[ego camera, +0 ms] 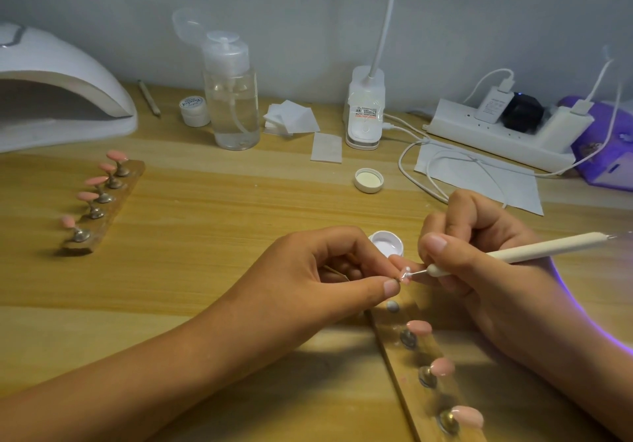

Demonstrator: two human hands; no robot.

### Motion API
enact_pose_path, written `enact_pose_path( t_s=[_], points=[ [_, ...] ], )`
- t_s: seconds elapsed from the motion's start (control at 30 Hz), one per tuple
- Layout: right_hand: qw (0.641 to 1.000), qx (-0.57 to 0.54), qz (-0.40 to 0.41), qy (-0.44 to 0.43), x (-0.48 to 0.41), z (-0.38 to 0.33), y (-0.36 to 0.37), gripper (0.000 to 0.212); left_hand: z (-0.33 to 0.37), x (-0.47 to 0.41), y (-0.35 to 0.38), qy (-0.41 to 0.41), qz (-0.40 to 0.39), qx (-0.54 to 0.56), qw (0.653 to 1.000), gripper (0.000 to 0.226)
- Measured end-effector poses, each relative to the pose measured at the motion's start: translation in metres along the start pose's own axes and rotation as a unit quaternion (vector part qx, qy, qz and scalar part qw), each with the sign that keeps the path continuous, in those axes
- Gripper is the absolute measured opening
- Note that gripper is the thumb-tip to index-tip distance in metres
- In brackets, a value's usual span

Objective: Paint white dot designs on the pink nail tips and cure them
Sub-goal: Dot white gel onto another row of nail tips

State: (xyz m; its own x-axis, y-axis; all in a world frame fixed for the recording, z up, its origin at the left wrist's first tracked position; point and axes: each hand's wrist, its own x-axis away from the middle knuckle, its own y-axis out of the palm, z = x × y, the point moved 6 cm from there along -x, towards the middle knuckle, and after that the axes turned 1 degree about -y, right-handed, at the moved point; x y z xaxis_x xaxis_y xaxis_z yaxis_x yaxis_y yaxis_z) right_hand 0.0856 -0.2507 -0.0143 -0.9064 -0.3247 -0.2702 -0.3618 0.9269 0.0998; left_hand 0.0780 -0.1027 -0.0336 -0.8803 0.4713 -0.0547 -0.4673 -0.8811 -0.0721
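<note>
My left hand [329, 270] pinches a small stand with a pink nail tip [406, 275] between thumb and fingers. White dots show on that tip. My right hand [479, 256] grips a white dotting pen [534, 249], and its metal point touches the tip. Just behind the hands sits an open pot of white paint [386, 243]. A wooden holder strip [404, 376] runs toward me with three pink tips [442, 367] on metal stands and one bare magnet. A second holder strip [102, 208] with several pink tips lies at the left.
A white curing lamp [58, 88] stands at the back left. Behind are a pump bottle [233, 99], a small white jar [194, 111], cotton pads [294, 117], a loose lid [368, 180], a desk lamp base [364, 112], a power strip [503, 133] with cables, and paper [486, 177].
</note>
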Motion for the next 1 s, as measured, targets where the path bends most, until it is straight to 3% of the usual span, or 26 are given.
enact_pose_path(
  t_s=[0.3,0.5,0.6,0.67,1.0],
  points=[
    [0.998,-0.021,0.061,-0.022,-0.002,-0.004,-0.012,0.03,0.0,0.0,-0.001,-0.001,0.013,-0.013,1.0,0.004],
    [0.987,0.125,0.074,-0.062,-0.009,-0.01,-0.023,0.029,0.004,0.001,-0.001,0.01,0.023,-0.004,1.0,0.004],
    [0.972,0.195,0.088,-0.1,-0.008,-0.014,-0.022,0.014,0.006,-0.001,-0.013,0.019,0.083,0.064,0.994,0.006],
    [0.968,0.21,0.092,-0.1,-0.007,-0.011,-0.02,0.014,0.003,-0.002,-0.022,0.003,0.123,0.117,0.985,0.007],
    [0.921,0.369,0.0,-0.123,-0.008,-0.004,-0.005,0.019,0.003,-0.001,-0.021,-0.014,0.126,0.094,0.987,0.007]
  ],
)
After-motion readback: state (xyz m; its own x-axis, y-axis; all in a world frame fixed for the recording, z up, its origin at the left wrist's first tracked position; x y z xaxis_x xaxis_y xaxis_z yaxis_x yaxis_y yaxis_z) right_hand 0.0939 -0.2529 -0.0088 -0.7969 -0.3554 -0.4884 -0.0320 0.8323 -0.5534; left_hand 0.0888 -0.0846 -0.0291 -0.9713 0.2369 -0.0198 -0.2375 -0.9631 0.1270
